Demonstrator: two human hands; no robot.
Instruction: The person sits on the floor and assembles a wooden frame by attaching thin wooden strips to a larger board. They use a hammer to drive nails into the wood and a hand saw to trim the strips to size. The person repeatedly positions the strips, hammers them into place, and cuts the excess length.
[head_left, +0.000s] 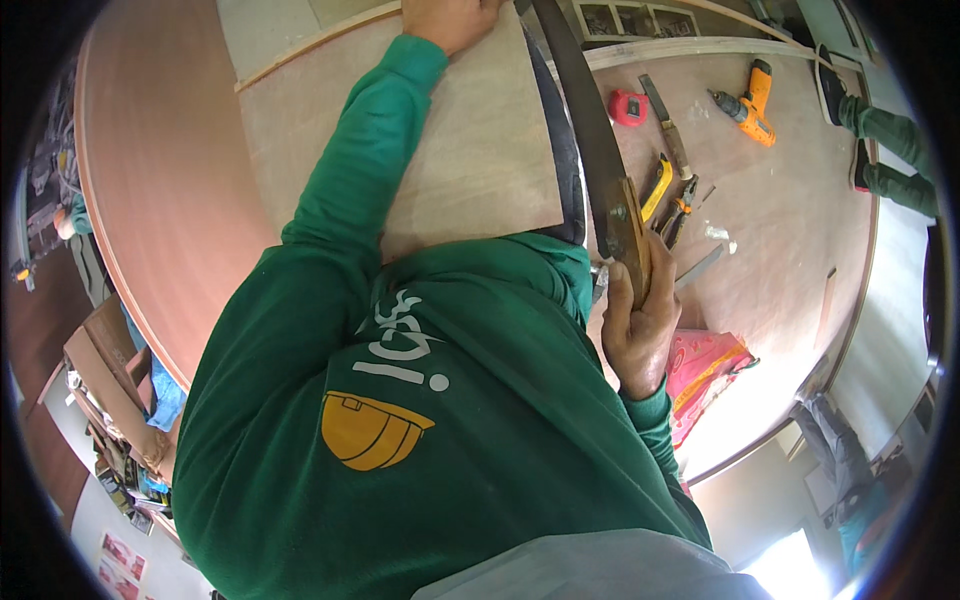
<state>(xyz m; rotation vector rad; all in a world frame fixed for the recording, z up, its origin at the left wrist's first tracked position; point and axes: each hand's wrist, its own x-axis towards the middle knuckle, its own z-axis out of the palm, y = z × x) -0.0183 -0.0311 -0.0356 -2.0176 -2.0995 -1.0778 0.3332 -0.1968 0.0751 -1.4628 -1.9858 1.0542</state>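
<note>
My right hand [640, 335] is wrapped round the wooden handle [632, 235] of a hand saw. The saw's long dark blade [585, 120] runs away from me to the top edge of the view, beside a pale flat board [480, 150] with a dark strip along its right side. I cannot tell whether the teeth touch the board. At the top, my left hand [455, 22] is over the far part of the board, close to a thin wooden strip [320, 45]. Its fingers are mostly cut off by the picture's edge.
Right of the saw, on the wooden surface, lie a red tape measure [628, 107], a wooden-handled blade tool [668, 130], an orange drill [750, 105], a yellow utility knife [657, 188], pliers [680, 210] and a pink bag [705, 375]. Another person's legs [890, 135] are at far right.
</note>
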